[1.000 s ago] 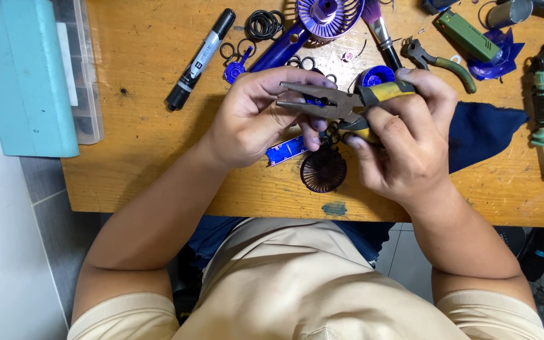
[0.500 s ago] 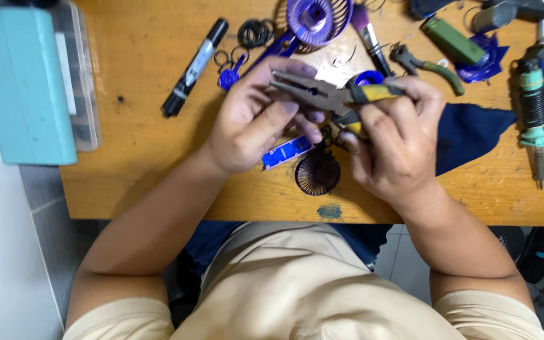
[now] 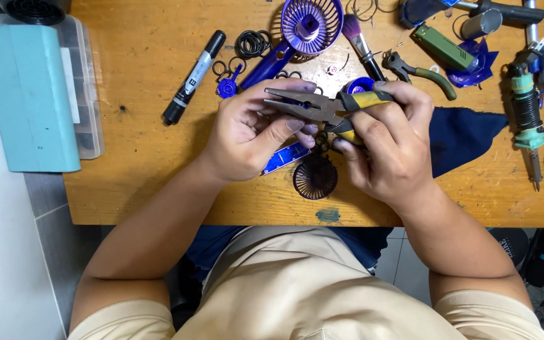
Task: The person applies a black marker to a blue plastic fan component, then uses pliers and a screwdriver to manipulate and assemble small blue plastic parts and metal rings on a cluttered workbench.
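A: Where do the needle-nose pliers (image 3: 310,106) lie just now?

B: Across both hands, above the middle of the wooden desk (image 3: 133,157). Their long axis runs nearly level, the tips toward nine o'clock and the yellow-and-black handles toward three o'clock.

A: And which hand is nearer the working end?

B: The left hand (image 3: 253,135). Its curled fingers sit right under the tips, and the thumb comes up from five o'clock toward the nose. The right hand (image 3: 385,141) sits at the handle end.

A: How does the grip stand?

B: The right hand is wrapped closed around the handles. The nose of the pliers is parted only a little, a narrow wedge. The left hand is cupped and mostly closed beneath it; if it pinches some small part there, I cannot tell, since the fingers hide it.

A: What lies around them?

B: A small dark round fan grille (image 3: 315,177) on the desk at six o'clock from the pliers, and a blue flat piece (image 3: 284,158) just beside it, partly under the left hand. A black marker (image 3: 193,77) lies at ten o'clock, well apart. A dark blue cloth (image 3: 464,132) spreads at three o'clock, beside the right hand.
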